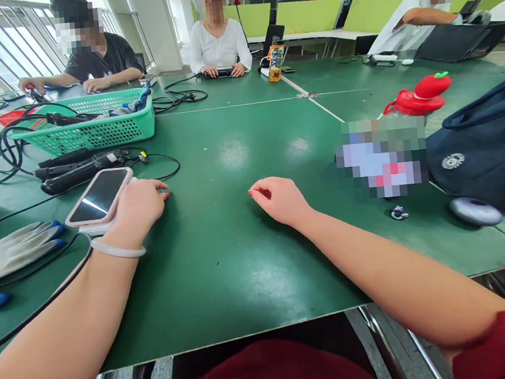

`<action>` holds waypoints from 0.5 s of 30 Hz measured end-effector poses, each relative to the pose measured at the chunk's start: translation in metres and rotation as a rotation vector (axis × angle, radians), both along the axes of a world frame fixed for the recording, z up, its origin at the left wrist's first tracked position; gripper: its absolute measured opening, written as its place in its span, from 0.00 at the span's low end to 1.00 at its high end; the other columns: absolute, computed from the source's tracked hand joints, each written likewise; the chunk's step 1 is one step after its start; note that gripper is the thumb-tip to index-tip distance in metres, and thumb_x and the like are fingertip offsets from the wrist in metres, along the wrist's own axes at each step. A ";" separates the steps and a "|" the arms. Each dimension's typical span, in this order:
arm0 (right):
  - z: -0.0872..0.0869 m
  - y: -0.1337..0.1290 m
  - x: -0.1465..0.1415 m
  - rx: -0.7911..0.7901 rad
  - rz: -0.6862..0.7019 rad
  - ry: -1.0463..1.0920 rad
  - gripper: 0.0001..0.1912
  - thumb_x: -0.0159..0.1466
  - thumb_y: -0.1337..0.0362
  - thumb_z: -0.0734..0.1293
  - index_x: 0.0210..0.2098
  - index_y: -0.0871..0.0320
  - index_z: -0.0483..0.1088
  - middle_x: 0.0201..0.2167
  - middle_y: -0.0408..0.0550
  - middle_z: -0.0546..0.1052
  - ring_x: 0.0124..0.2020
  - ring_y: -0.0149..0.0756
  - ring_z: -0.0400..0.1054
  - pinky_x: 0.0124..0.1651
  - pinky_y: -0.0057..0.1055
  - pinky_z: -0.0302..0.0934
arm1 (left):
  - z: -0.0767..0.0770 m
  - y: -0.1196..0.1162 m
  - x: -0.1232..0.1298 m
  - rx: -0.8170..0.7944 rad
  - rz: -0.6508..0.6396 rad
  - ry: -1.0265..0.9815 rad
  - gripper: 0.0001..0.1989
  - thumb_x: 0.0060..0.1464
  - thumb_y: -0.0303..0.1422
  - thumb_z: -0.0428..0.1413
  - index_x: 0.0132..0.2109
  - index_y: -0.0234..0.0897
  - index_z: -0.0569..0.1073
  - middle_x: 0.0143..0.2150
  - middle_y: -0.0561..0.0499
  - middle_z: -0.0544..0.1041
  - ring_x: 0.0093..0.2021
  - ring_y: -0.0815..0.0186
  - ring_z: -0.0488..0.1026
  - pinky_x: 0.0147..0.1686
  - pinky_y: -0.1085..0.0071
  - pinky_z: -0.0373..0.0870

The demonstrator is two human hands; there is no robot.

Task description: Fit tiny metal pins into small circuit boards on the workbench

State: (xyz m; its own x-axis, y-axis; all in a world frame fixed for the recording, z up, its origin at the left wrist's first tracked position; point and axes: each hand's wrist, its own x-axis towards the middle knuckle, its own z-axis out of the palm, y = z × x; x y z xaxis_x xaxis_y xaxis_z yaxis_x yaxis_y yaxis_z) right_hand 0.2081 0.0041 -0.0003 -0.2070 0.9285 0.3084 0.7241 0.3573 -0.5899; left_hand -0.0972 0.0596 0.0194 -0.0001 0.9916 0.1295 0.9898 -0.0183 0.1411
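My left hand (142, 204) rests on the green table (223, 263), its fingers curled, beside a phone (101, 197) in a pink case. Something small and grey shows at its fingertips, too small to name. A pale band circles that wrist. Nearer the middle, my right hand (280, 199) lies on the table with thumb and fingers closed together; nothing shows between them. White and blue gloves (19, 251) lie left of the phone, with a black cable running across them.
Black devices (85, 169) and a green basket (92, 132) stand at the left. Rightward are a red-lidded bottle (417, 104), a ring-like item (399, 213), a mouse (475, 211) and a dark bag (488, 151). A drink bottle (275, 63) and three people are across the table.
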 end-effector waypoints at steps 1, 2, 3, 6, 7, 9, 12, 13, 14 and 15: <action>0.000 0.000 0.000 -0.004 -0.003 -0.001 0.12 0.63 0.62 0.60 0.29 0.57 0.74 0.29 0.45 0.76 0.29 0.32 0.65 0.32 0.29 0.55 | 0.002 -0.003 0.005 0.029 -0.002 0.021 0.18 0.51 0.35 0.51 0.46 0.34 0.78 0.42 0.36 0.76 0.47 0.44 0.71 0.45 0.54 0.65; 0.000 0.000 0.000 -0.007 -0.004 -0.001 0.12 0.63 0.62 0.60 0.30 0.57 0.74 0.28 0.45 0.76 0.29 0.32 0.65 0.32 0.29 0.55 | 0.004 -0.005 0.010 0.055 -0.008 0.012 0.18 0.52 0.35 0.50 0.46 0.34 0.78 0.43 0.37 0.76 0.46 0.45 0.71 0.44 0.56 0.65; 0.000 0.000 -0.001 -0.010 -0.006 0.001 0.12 0.63 0.62 0.60 0.30 0.57 0.74 0.28 0.45 0.76 0.29 0.32 0.65 0.32 0.29 0.55 | 0.004 -0.007 0.014 0.082 -0.011 -0.011 0.18 0.52 0.35 0.50 0.46 0.35 0.78 0.44 0.38 0.76 0.46 0.47 0.72 0.44 0.57 0.65; -0.001 0.001 -0.001 -0.018 -0.003 0.015 0.11 0.62 0.62 0.61 0.31 0.57 0.74 0.29 0.44 0.76 0.29 0.31 0.65 0.33 0.29 0.56 | 0.001 -0.005 0.016 0.089 0.021 -0.137 0.18 0.51 0.35 0.50 0.46 0.37 0.78 0.38 0.42 0.77 0.35 0.54 0.73 0.37 0.62 0.66; -0.001 0.001 -0.002 -0.020 0.001 0.024 0.10 0.62 0.63 0.61 0.31 0.57 0.74 0.29 0.44 0.77 0.28 0.31 0.65 0.33 0.29 0.56 | -0.001 -0.004 0.015 0.057 0.050 -0.192 0.18 0.51 0.36 0.50 0.47 0.38 0.77 0.33 0.44 0.76 0.29 0.58 0.71 0.32 0.64 0.65; -0.002 0.001 -0.002 -0.033 0.015 0.045 0.10 0.62 0.63 0.61 0.32 0.57 0.74 0.27 0.44 0.76 0.28 0.30 0.65 0.33 0.28 0.56 | -0.005 0.000 0.011 -0.010 0.115 -0.313 0.19 0.52 0.37 0.49 0.48 0.40 0.76 0.25 0.49 0.72 0.20 0.64 0.64 0.23 0.68 0.59; -0.004 0.000 -0.003 -0.085 0.075 0.061 0.11 0.62 0.61 0.61 0.33 0.57 0.74 0.23 0.42 0.74 0.25 0.28 0.62 0.31 0.28 0.55 | -0.009 0.004 0.007 -0.021 0.146 -0.440 0.20 0.52 0.38 0.49 0.50 0.41 0.75 0.21 0.53 0.67 0.17 0.69 0.56 0.20 0.71 0.52; -0.004 0.000 -0.004 -0.102 0.105 0.057 0.10 0.62 0.61 0.62 0.34 0.57 0.74 0.23 0.41 0.73 0.24 0.28 0.62 0.31 0.27 0.55 | -0.009 0.004 0.008 -0.019 0.127 -0.455 0.20 0.52 0.38 0.49 0.50 0.41 0.75 0.20 0.54 0.66 0.17 0.69 0.55 0.20 0.71 0.52; -0.005 -0.001 -0.005 -0.114 0.137 0.048 0.10 0.62 0.61 0.62 0.35 0.57 0.74 0.23 0.41 0.73 0.24 0.27 0.61 0.31 0.27 0.54 | -0.009 0.002 0.011 -0.026 0.088 -0.461 0.20 0.52 0.39 0.50 0.49 0.40 0.76 0.20 0.54 0.65 0.18 0.70 0.54 0.20 0.72 0.52; -0.006 -0.001 -0.006 -0.120 0.167 0.037 0.10 0.62 0.61 0.62 0.36 0.57 0.75 0.23 0.41 0.73 0.24 0.27 0.61 0.31 0.27 0.54 | -0.008 -0.001 0.017 -0.045 0.038 -0.467 0.20 0.51 0.39 0.51 0.48 0.40 0.76 0.20 0.55 0.65 0.18 0.70 0.55 0.22 0.72 0.53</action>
